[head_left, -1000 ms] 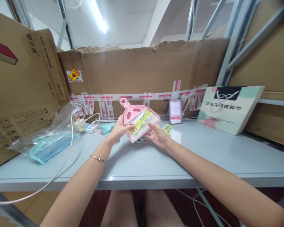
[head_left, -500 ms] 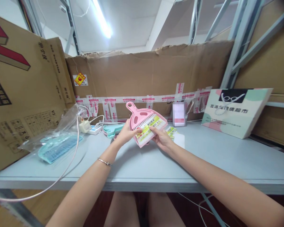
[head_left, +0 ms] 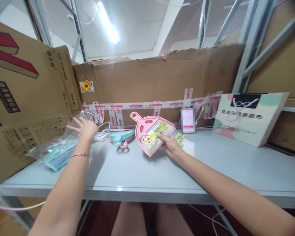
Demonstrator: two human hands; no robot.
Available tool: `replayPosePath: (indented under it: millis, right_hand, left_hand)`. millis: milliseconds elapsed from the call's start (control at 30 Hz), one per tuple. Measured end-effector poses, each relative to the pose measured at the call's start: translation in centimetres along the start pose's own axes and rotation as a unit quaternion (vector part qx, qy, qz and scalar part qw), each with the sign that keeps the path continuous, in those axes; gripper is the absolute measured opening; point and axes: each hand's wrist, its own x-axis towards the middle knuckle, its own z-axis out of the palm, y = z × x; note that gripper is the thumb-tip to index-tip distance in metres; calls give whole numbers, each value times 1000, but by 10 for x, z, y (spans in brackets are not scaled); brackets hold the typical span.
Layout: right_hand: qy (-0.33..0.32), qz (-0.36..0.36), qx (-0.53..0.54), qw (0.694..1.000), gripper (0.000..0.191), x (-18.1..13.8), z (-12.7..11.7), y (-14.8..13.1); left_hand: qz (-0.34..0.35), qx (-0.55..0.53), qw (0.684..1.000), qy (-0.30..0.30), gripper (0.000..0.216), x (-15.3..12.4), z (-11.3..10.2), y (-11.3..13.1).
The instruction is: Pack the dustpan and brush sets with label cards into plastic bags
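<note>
A pink dustpan [head_left: 140,126] with a white-bristled brush and a green-and-yellow label card [head_left: 154,134] is held up over the table by my right hand [head_left: 170,144], thumb on the card. My left hand [head_left: 85,127] is raised at the left with its fingers spread, holding nothing. Just by it lies a clear plastic bag [head_left: 43,146], and my forearm partly hides a light-blue dustpan and brush [head_left: 55,160] there. Between my hands, a mint-green dustpan [head_left: 120,136] rests on a pink one [head_left: 123,144] at the back of the table.
Loose label cards [head_left: 180,139] lie behind my right hand, near a phone [head_left: 188,119] propped upright. A printed box [head_left: 248,121] stands at the right. A power strip [head_left: 100,136] with cables sits at the back left. Large cardboard [head_left: 137,78] walls the grey table [head_left: 127,177].
My left hand has let go of the pink dustpan and moved left, opening its fingers. My right hand keeps hold of the dustpan. The view has shifted slightly.
</note>
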Motion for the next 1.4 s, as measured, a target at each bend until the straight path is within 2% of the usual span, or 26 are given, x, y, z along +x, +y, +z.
replayPosePath:
  millis: [67,100,167,233,300,367,500,567,633,700,767,833,900,967,1033,1133,1200,1233,1300,1367,1400]
  right_hand:
    - [-2,-5,-1,1000,19,0,0,-2]
    - [-2,-8,-1,1000,19,1,0,-3]
    - [1,-12,-1,1000,18,2,-2,-4]
    - [4,-15,-2,1000,18,3,-3,-4]
    - [1,-16,-2,1000,18,4,-4,-4]
    - [-8,-16,-2,1000,18,4,-4,-6]
    - [-41,-21,8,999,19,1,-4,-17]
    - [-60,-29,16,998,21,-1,-4,-24]
    - [-70,-39,26,996,23,-3,-4,-29]
    - [-67,-46,33,996,26,-3,-4,-32]
    - [-57,-50,38,996,27,0,-6,-32]
    - [-45,-52,41,997,26,3,-9,-31]
    - [-33,-55,43,997,24,7,-12,-29]
    - [-24,-57,46,997,22,10,-14,-28]
    - [-19,-58,51,997,21,11,-15,-28]
    - [-16,-58,59,996,22,11,-16,-30]
    - [-14,-58,66,996,22,11,-15,-31]
    - [-12,-59,70,996,23,11,-15,-32]
    - [-9,-61,79,995,23,11,-16,-33]
    - [-6,-63,87,994,23,13,-17,-34]
    - [-3,-65,91,994,23,14,-17,-35]
  left_hand:
    - [3,2,1000,-15,44,0,6,-9]
    - [12,0,1000,-3,46,-2,7,-12]
    - [30,-36,997,53,50,-5,5,-16]
    - [29,-130,984,115,45,-4,-2,-20]
    - [24,-226,963,146,27,2,-13,-22]
    - [29,-283,947,148,11,8,-28,-20]
    - [75,-383,908,153,11,8,-68,2]
    - [105,-452,872,157,10,1,-88,16]
    - [136,-553,815,111,4,-8,-103,26]
    - [167,-593,787,35,6,-17,-109,33]
    - [191,-570,799,-2,6,-25,-104,37]
    - [205,-544,814,4,3,-32,-91,40]
    - [211,-534,818,-2,1,-38,-77,43]
    - [219,-527,820,-35,4,-42,-67,47]
    - [216,-539,808,-99,6,-41,-63,50]
    - [197,-563,756,-270,6,-33,-66,52]
    - [178,-543,748,-336,8,-23,-67,54]
    - [167,-532,760,-332,11,-18,-68,55]
    - [143,-535,789,-266,14,-8,-67,59]
    - [128,-560,792,-208,15,3,-69,62]
    - [134,-560,790,-211,14,7,-72,63]
